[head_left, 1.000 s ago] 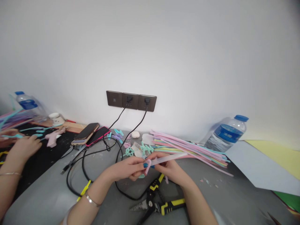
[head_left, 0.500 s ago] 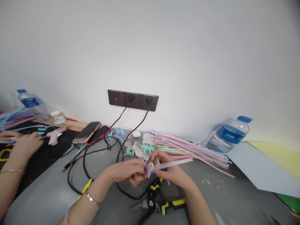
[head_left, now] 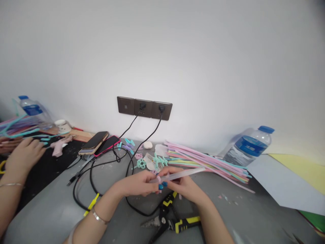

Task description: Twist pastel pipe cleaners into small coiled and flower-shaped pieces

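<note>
My left hand pinches a pink pipe cleaner curled around a translucent glue stick. Meeting it fingertip to fingertip, my right hand is closed on the pipe cleaner and the stick. The stick slants up to the right across the right hand. Part of the pink piece is hidden by my fingers. Below the hands lie wire strippers with yellow and black handles, jaws pointing left. Behind them are a mint pipe-cleaner flower and a mint twisted piece.
A bundle of pastel pipe cleaners lies behind my right hand. Farther right are a water bottle and paper sheets. Black cables loop left of me, near stacked phones. At far left a co-worker's hand handles turquoise pipe cleaners.
The pink pipe cleaner's upright hook has become a tighter curl around the stick. My fingertips have drawn together. The stick swung slightly in angle. The co-worker's hands shifted a little.
</note>
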### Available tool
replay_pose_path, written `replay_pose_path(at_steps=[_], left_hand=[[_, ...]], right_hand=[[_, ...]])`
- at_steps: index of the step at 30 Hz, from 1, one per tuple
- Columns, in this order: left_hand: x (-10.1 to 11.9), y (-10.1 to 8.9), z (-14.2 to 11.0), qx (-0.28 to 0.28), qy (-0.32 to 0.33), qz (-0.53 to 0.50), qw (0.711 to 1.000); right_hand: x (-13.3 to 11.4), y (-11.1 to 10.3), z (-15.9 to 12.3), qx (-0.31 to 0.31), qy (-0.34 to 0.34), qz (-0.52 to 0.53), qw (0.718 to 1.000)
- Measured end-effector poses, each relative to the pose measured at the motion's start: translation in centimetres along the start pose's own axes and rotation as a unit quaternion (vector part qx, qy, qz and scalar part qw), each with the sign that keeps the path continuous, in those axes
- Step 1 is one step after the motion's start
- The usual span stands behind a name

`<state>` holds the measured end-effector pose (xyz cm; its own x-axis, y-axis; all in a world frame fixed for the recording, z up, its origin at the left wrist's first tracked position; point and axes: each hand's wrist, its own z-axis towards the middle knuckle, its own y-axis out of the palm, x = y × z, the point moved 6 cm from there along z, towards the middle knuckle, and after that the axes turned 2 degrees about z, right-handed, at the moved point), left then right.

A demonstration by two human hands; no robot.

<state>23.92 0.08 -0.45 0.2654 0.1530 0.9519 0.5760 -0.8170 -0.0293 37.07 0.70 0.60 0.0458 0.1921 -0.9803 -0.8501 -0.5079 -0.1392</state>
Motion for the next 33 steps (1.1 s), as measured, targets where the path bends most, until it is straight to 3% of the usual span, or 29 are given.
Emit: replay_pose_path(at_steps=[3, 5, 8, 15, 21, 27, 33], left_hand=[[-0.2, -0.4, 0.1, 0.003, 0.002, 0.069, 0.998], [-0.3, -0.2, 0.1, -0.012, 0.010, 0.051, 0.999], [0.1, 0.3, 0.1, -0.043, 0.033, -0.004, 0.999], [0.9, 1.5, -0.1, -0.092, 0.049, 0.002, 0.995], [0.2, 1.0, 0.2, -0.055, 0.016, 0.001, 0.998], [0.4, 1.0, 0.2, -0.064, 0.048, 0.006, 0.997], [0.0, 0.9, 0.3, -0.047, 0.038, 0.007, 0.998]], right_hand=[[0.0, -0.4, -0.3, -0.015, 0.006, -0.050, 0.999], [0.2, -0.4, -0.5, -0.036, 0.008, -0.066, 0.997], [0.3, -0.4, -0.4, -0.029, 0.005, -0.022, 0.999], [0.7, 0.3, -0.2, -0.050, 0.024, 0.068, 0.996], [0.5, -0.6, -0.2, -0.011, -0.032, 0.003, 0.999], [0.5, -0.5, -0.1, 0.006, -0.047, -0.052, 0.998], [-0.2, -0.5, 0.0, 0.014, -0.068, -0.090, 0.993]])
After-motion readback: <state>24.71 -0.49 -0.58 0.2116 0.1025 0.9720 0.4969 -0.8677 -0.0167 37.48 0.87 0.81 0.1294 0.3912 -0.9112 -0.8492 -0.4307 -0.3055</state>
